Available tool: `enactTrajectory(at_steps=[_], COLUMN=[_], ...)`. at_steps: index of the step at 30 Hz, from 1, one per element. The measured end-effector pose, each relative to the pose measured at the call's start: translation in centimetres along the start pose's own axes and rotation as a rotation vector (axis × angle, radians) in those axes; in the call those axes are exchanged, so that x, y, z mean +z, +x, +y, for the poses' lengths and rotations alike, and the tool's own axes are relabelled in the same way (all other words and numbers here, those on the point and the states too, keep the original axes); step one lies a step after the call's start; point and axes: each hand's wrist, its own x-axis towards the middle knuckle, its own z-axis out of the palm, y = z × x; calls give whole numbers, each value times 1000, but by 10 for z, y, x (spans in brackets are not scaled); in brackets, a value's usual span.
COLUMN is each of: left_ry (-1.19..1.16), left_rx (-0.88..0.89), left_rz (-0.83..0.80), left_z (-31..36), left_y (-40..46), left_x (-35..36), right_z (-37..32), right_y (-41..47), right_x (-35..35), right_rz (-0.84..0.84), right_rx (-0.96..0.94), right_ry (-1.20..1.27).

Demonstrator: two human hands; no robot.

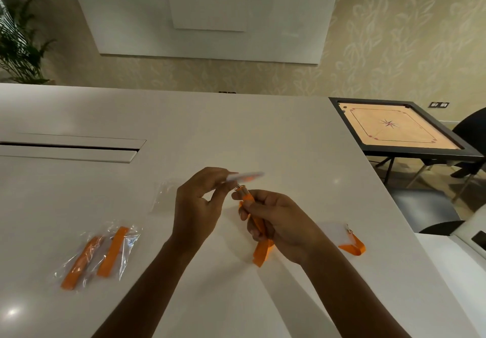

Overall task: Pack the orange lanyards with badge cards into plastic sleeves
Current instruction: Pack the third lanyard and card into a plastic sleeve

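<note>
Over the white table we are pinching the badge card in our left hand and gripping the folded orange lanyard in our right hand, ideally keeping the strap bunched tight for the empty sleeve just left.

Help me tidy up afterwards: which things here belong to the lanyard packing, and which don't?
Belongs: folded lanyard in right hand; badge card in left hand; two packed sleeves; empty sleeve; spare lanyard.
Doesn't: carrom board; plant; chair.

White table: two packed sleeves left, empty sleeve centre, loose lanyard right.
</note>
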Motion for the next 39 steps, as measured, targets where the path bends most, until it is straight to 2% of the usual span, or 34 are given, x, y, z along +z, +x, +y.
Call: enactTrajectory(at_steps=[12,19,22,24,27,29,32,39], left_ry=[125,119,65,-24,-428,-674,-720,-524], left_rx=[174,203,85,-134,-566,-751,-737,-626], left_rz=[-65,-52,9,30,-15,-51,-147,-55], left_z=[-7,-8,-2,2,12,15,19,24], left_y=[-7,-5,-3,-4,-1,3,7,10], left_x=[-10,-8,-5,-3,-2,-3,-5,-3], right_z=[-2,2,2,3,5,6,8,10], right_y=[-11,-10,-10,-10,-10,-10,-9,-10], right_x=[-1,3,4,5,6,7,8,8], right_rz=[-105,-20,6,20,48,70,108,192], right_rx=[-94,-123,-128,-132,-136,-142,-154,-98], right_ry=[43,43,36,19,1,-20,-61,-86])
